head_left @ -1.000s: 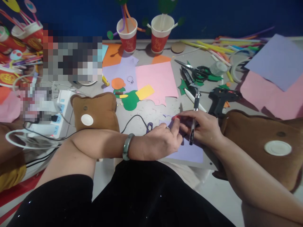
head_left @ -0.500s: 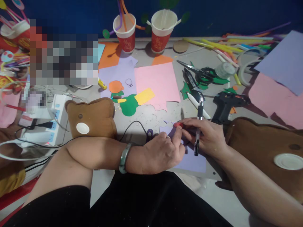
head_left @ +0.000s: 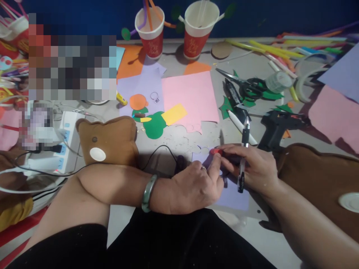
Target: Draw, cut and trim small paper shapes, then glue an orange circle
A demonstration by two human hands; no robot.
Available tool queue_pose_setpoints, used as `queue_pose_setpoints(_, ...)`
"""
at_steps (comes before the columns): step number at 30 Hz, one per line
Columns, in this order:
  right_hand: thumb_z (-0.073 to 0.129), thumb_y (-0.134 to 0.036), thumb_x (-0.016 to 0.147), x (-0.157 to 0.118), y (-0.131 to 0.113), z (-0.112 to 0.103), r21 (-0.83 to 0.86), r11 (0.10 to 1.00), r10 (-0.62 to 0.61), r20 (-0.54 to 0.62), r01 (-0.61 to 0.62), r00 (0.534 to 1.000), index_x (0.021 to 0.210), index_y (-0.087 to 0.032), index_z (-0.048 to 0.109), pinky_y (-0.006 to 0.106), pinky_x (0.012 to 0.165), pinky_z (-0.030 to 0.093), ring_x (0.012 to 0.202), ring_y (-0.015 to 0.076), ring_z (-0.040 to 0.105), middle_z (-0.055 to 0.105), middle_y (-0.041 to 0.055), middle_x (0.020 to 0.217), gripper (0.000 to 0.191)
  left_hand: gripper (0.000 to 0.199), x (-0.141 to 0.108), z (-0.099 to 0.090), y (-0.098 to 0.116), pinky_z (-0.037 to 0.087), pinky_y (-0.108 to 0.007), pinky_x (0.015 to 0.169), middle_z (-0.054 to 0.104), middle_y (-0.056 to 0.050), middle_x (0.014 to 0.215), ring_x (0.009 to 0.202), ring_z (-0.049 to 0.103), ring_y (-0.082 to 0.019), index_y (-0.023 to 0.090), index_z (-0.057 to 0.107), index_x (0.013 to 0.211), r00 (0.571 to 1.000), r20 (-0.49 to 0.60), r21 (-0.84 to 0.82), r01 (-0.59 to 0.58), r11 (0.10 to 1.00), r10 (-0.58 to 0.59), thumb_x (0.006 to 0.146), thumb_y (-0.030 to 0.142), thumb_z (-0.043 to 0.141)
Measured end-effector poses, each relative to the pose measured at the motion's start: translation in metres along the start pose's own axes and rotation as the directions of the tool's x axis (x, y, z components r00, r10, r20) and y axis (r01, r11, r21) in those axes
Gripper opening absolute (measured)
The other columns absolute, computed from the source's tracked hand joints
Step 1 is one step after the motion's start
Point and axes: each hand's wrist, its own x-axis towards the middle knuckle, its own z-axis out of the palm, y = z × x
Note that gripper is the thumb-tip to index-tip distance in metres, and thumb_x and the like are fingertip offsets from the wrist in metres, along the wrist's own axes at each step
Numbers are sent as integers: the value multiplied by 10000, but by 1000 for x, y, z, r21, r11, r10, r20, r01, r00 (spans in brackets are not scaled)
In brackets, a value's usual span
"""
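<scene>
A: Which step in hand, at a guess?

B: Probably close fingertip work on a small red piece (head_left: 215,151), right of centre in the frame, by the top edge of a purple sheet (head_left: 235,200).

A: And with the left hand (head_left: 196,188)?

B: Curled at lower centre, with index finger stretched out to the red piece, seemingly touching. Impossible to say whether pinching as well; underside hidden.

A: With the right hand (head_left: 259,168)?

B: Gripping a pen (head_left: 243,160) between the fingers, silver tip towards the top of the frame, with other fingertips at the red piece.

A: Anything close by?

B: Just above the right hand in the frame, a black glue gun (head_left: 272,127); higher up, scissors (head_left: 251,86) among green scraps (head_left: 272,96). Near the centre, a green cutout (head_left: 153,129).

A: And called for now?

B: Judging from that hold, steady fingertips, light pressure on so small a piece, and care with the pen. Easy to lose from sight under the fingers, too.
</scene>
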Motion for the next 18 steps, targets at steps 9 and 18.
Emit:
queue_pose_setpoints(9,827,-235,909,2,-5,-4,-108,992,62,6,-61,998,1003,-232,696,223,594,612,592,153,760,828,22,809,161,278,2,-11,-3,511,-283,580,675,-372,1341,622,723,-147,31,728,930,996,88,18,-31,999,29,993,47,458)
queue_pose_setpoints(18,831,-205,890,2,-4,-4,-78,995,58,-2,-58,998,979,-263,703,256,561,602,585,172,753,820,5,798,166,272,-2,-3,2,492,-288,588,660,-378,1381,670,729,-161,26,731,988,998,56,24,-4,1000,3,987,40,460)
